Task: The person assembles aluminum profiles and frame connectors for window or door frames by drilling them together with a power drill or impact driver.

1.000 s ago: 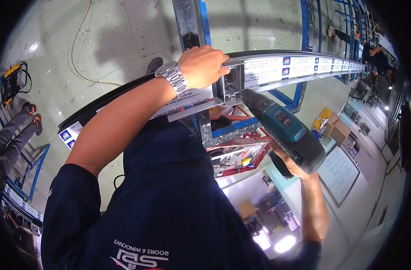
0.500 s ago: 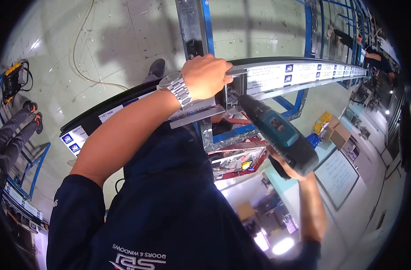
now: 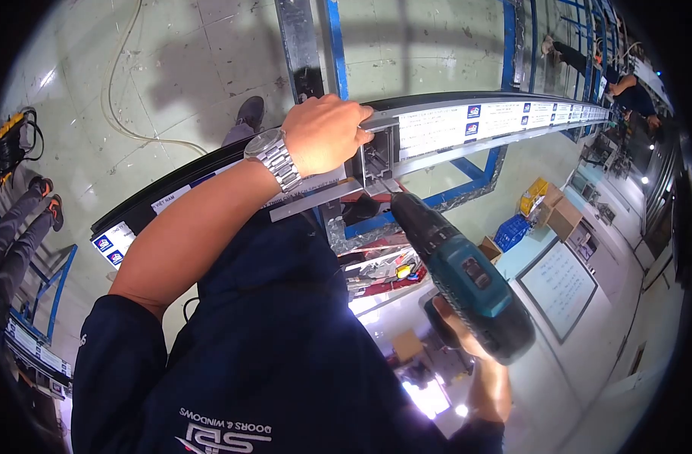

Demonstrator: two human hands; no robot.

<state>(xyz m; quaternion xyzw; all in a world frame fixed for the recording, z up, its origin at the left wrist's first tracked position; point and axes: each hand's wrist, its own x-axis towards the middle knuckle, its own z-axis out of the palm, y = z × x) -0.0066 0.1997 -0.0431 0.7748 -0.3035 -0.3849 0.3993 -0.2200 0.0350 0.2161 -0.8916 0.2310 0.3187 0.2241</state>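
Observation:
My right hand (image 3: pixel 459 331) grips a teal and black cordless drill (image 3: pixel 475 276) by its handle. The drill's tip is just below the open end of a short metal piece (image 3: pixel 378 155), with a small gap between them. My left hand (image 3: pixel 327 135) is closed over that metal piece, holding it against the long aluminium profile (image 3: pixel 437 136) covered in white and blue printed film. A thin flat metal strip (image 3: pixel 316 200) lies below my left wrist, across the profile's near side. The fingertips of my left hand are partly hidden behind the metal.
Blue steel stands (image 3: pixel 467 172) are under the profile. A red tray of tools (image 3: pixel 384 271) sits below it. To the right are a blue crate (image 3: pixel 511 231), cardboard boxes and a whiteboard (image 3: pixel 559 289). A hose (image 3: pixel 111 91) runs along the floor. Other people stand at far left and far right.
The drill has drawn back from the metal piece, down toward my body, and its tip now shows apart from it. My left hand keeps its hold. The whole view has shifted slightly.

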